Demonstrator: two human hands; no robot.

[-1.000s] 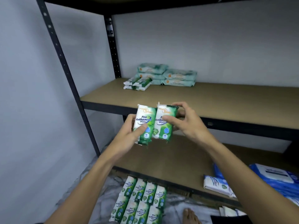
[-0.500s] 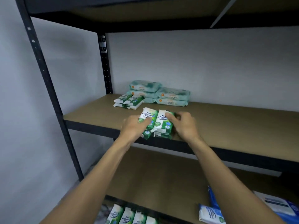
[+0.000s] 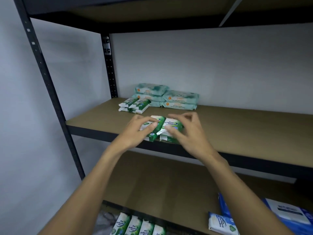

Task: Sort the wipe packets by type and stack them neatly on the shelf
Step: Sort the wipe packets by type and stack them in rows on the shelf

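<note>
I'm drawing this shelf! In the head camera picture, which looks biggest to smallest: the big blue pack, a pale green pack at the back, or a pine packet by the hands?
1. Blue pack, partly cut off, nearest the camera.
2. Pale green pack.
3. Pine packet, smaller-looking though nearer.

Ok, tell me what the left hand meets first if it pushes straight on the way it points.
The green packets that the left hand grips; past them, probably the pale packs by the wall, though depth is unclear.

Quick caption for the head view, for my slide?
Left hand and right hand on pine packets at the shelf front; pale packs stacked behind.
</note>
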